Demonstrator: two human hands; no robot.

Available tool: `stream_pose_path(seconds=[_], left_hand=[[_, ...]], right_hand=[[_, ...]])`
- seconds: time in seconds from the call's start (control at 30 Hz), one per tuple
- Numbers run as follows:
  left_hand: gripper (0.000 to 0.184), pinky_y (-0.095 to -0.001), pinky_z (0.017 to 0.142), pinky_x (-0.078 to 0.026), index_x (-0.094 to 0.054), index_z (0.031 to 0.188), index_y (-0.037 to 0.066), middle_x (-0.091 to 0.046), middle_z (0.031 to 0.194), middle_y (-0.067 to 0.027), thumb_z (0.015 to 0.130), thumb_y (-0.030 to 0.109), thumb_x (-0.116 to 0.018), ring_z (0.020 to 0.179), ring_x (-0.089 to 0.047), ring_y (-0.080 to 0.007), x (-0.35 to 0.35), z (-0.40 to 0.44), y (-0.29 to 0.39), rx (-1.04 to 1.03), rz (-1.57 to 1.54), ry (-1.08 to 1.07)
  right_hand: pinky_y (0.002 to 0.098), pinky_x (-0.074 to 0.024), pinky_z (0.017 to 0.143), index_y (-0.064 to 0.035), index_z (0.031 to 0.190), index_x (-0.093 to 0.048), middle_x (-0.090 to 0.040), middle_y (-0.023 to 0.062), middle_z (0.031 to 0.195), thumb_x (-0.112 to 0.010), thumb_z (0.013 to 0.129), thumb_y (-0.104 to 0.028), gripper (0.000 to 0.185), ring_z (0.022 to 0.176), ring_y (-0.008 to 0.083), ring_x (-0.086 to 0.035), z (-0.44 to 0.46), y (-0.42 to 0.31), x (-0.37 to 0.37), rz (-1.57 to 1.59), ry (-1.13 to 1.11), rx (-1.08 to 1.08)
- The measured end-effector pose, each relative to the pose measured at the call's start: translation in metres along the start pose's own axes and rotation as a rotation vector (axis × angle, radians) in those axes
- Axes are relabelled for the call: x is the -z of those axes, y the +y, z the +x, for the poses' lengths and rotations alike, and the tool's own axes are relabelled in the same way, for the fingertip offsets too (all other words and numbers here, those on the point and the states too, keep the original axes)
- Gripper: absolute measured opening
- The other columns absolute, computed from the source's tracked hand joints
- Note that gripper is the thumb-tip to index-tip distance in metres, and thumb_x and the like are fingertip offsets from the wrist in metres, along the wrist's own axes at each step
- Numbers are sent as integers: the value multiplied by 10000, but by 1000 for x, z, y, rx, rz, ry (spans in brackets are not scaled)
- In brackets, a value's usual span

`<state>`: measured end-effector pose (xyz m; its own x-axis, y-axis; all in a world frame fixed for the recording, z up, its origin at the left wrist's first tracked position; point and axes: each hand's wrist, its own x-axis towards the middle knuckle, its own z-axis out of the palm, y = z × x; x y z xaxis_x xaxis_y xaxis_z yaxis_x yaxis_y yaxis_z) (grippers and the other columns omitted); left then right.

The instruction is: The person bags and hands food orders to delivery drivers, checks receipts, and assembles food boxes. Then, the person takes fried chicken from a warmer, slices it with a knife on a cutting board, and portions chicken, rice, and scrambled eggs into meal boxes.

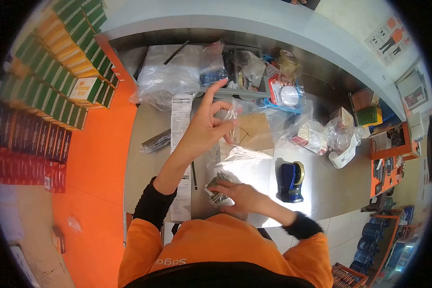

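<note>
My left hand (209, 125) is raised over the counter and pinches the edge of a thin clear plastic bag (232, 114) between thumb and fingers, its index finger stretched out. Nearer my body, my right hand (240, 198) closes its fingers on a small clear packet with dark greenish contents (219, 186); I cannot make out what is inside. A long printed receipt (181, 144) lies to the left of both hands. Beyond the left hand's fingertips rests a brown paper or cardboard piece (254, 132), partly under clear plastic.
A blue tape dispenser (289, 182) stands on the metal counter (317, 192) at right. Plastic-wrapped boxes (311, 137) lie farther right. A stack of clear plastic bags (170, 69) and a tray of supplies (247, 72) line the back. Green and yellow boxes (65, 48) are stacked at left.
</note>
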<state>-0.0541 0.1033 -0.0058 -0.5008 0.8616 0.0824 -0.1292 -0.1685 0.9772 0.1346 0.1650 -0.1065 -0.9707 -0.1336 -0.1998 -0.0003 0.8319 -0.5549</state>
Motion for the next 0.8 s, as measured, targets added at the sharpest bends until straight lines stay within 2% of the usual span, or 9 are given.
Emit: stream_pose_path(seconds=[0.03, 0.13, 0.23, 0.33, 0.47, 0.53, 0.67, 0.73, 0.8], left_hand=[[694, -193, 514, -484, -130, 1378, 141, -565, 969, -85, 815, -51, -486, 652, -557, -63, 0, -2, -2, -3, -6, -21], [737, -186, 505, -489, -98, 1394, 164, -546, 1022, -90, 803, -79, -467, 633, -524, -43, 0, -11, -9, -24, 1, -1], [808, -182, 516, -488, -35, 1409, 193, -480, 1171, -118, 779, -113, -439, 630, -509, -30, -3, -25, -7, -13, -4, 14], [829, -187, 495, -466, -41, 1407, 214, -452, 1225, -144, 760, -125, -433, 614, -503, -55, -6, -31, -13, -99, 8, 73], [881, -175, 508, -449, 22, 1408, 237, -363, 1311, -180, 731, -130, -408, 631, -491, -34, -1, -33, -11, -78, 108, 0], [903, -167, 515, -447, 62, 1406, 241, -339, 1321, -187, 728, -128, -407, 622, -475, -16, 0, -30, -9, -70, 130, -23], [910, -170, 524, -443, 74, 1402, 269, -392, 1278, -176, 731, -130, -393, 610, -467, -12, -2, -19, -2, -156, 122, 1], [903, -171, 529, -443, 79, 1401, 276, -437, 1235, -157, 740, -127, -385, 606, -465, -11, -2, -13, 2, -182, 141, 2], [857, -169, 529, -439, 60, 1404, 241, -547, 1008, -90, 790, -97, -434, 617, -481, -20, -1, -13, -2, -203, 90, 42]], right_hand=[[376, -457, 820, -187, 1114, -575, -474, 75, 1250, -703, 664, -283, 477, 1149, 322, -447, 4, 10, -38, -252, 145, 6], [412, -427, 856, -194, 1085, -575, -394, 44, 1296, -706, 657, -252, 452, 1177, 367, -363, 2, 24, -90, -263, 230, 15], [386, -436, 833, -165, 1003, -600, -487, 56, 1158, -687, 660, -160, 353, 1062, 319, -449, -22, 60, -147, -44, 311, 165], [378, -439, 807, -137, 941, -599, -511, 77, 1056, -637, 675, -26, 291, 953, 319, -480, -38, 68, -118, 374, 398, 12], [386, -405, 821, -78, 797, -538, -446, 134, 938, -563, 639, 51, 206, 953, 317, -478, -25, 6, 36, -150, 1294, 34], [381, -389, 802, -47, 873, -539, -503, 97, 921, -611, 630, 42, 268, 991, 303, -439, 10, -10, 93, 152, 1375, 90], [390, -468, 744, -61, 945, -587, -602, 137, 879, -545, 797, -170, 189, 827, 310, -584, 72, -17, 134, -323, 162, -142], [408, -469, 726, -91, 943, -604, -619, 129, 862, -518, 813, -237, 213, 828, 315, -592, 77, -18, 147, -360, 52, -132], [446, -450, 754, -132, 950, -626, -634, 119, 856, -479, 838, -345, 283, 849, 311, -599, 80, 2, 156, -293, -4, -26]])
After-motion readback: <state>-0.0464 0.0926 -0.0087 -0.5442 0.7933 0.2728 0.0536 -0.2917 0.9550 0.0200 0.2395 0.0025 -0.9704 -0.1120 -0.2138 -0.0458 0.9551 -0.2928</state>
